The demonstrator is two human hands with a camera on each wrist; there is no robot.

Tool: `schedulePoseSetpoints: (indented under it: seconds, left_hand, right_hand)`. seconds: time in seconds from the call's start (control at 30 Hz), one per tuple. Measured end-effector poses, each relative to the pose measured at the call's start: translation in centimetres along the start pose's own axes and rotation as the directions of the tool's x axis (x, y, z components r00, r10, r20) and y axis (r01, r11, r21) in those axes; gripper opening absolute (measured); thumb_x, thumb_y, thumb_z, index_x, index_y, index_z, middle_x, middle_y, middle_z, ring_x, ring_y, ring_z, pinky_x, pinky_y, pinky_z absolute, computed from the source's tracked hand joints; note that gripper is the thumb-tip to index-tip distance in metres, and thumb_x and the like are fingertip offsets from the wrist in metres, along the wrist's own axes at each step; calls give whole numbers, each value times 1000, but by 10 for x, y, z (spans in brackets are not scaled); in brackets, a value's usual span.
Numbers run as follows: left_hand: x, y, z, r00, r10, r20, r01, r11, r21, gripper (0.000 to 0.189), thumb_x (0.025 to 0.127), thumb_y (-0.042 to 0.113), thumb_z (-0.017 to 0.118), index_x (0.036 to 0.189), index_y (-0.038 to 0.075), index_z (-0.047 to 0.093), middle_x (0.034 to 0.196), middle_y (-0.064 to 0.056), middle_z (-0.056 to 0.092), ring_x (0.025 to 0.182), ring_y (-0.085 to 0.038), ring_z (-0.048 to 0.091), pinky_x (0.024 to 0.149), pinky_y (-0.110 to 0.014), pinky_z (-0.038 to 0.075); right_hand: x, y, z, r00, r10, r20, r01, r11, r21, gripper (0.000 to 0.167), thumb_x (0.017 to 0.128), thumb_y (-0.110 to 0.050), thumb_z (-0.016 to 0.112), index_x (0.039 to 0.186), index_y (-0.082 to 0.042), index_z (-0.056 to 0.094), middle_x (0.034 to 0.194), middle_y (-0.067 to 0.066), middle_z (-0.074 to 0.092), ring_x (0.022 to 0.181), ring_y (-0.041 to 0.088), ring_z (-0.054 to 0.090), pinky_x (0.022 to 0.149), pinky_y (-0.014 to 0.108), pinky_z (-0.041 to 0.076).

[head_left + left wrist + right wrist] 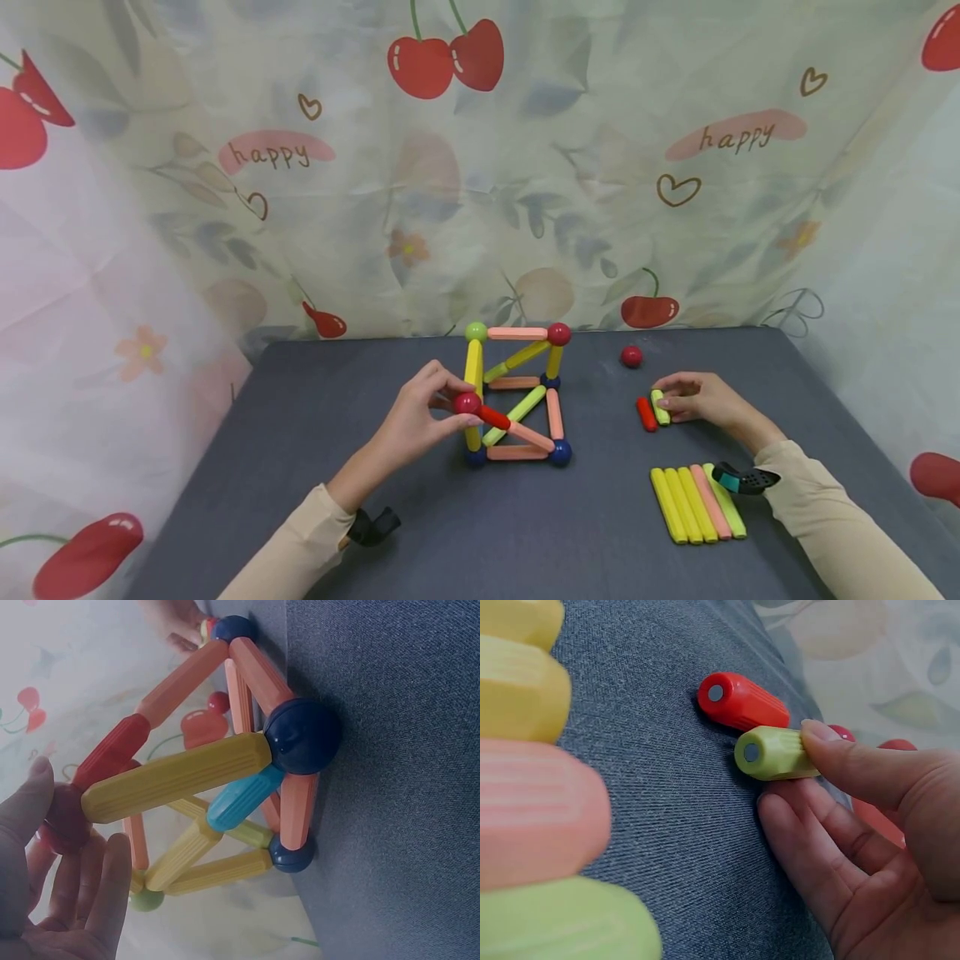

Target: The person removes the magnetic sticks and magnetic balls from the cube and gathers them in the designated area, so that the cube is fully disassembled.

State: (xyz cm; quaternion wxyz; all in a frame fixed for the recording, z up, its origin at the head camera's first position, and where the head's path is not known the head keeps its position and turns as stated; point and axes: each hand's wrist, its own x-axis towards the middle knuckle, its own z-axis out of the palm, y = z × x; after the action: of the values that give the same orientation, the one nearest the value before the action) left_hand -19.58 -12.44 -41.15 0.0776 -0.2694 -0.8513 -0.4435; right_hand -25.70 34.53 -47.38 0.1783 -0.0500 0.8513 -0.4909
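A frame of magnetic rods and balls (517, 452) stands mid-table, with blue balls at its base and a green ball (476, 332) at a top back corner. At its near upper left corner, my left hand (420, 412) grips a red ball (66, 819) between thumb and fingers. A yellow rod (180, 776) and a short red rod (112, 750) meet that ball. Off to the right, my right hand (697, 402) pinches a short light green rod (776, 753) between thumb and fingers. Beside it lies another short red rod (742, 701), on the grey cloth.
Long yellow, pink and light green rods (678, 507) lie in a row at front right, below the right wrist. A loose red ball (632, 357) sits near the back edge. Printed fabric (480, 208) hangs behind the dark table (375, 367) and along its sides.
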Motion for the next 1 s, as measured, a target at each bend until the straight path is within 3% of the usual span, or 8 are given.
schedulePoseSetpoints:
  seconds: [0.23, 0.53, 0.8, 1.0]
  left_hand:
    - [0, 0, 0, 1000, 3, -7, -3, 1000, -10, 32, 79, 23, 84, 106, 14, 68, 97, -1, 56, 85, -10, 64, 75, -28, 61]
    - [0, 0, 0, 1000, 3, -8, -3, 1000, -13, 33, 79, 23, 84, 106, 14, 69, 97, -1, 56, 85, -10, 64, 74, -23, 60]
    - [0, 0, 0, 1000, -2, -5, 2, 1000, -29, 32, 79, 23, 83, 106, 14, 69, 97, -1, 56, 85, -11, 64, 76, -41, 62]
    - [0, 0, 0, 1000, 5, -2, -5, 999, -35, 33, 79, 23, 84, 106, 14, 68, 97, -1, 56, 86, -11, 64, 76, -37, 62]
  right_hand:
    - [0, -3, 2, 1000, -14, 7, 15, 999, -33, 49, 91, -26, 72, 128, 4, 60, 91, -2, 68, 80, 6, 67, 76, 24, 60]
    - [3, -2, 2, 1000, -5, 2, 6, 998, -60, 49, 91, -26, 73, 128, 4, 62, 87, -2, 69, 77, 7, 67, 74, 24, 60]
    - [4, -2, 2, 1000, 0, 8, 0, 998, -57, 50, 91, -28, 72, 130, 3, 61, 89, -3, 69, 77, 7, 66, 73, 24, 60]
    - [2, -3, 3, 1000, 17, 7, -17, 999, -49, 51, 92, -27, 71, 131, 4, 60, 91, -3, 69, 76, 8, 65, 72, 25, 60]
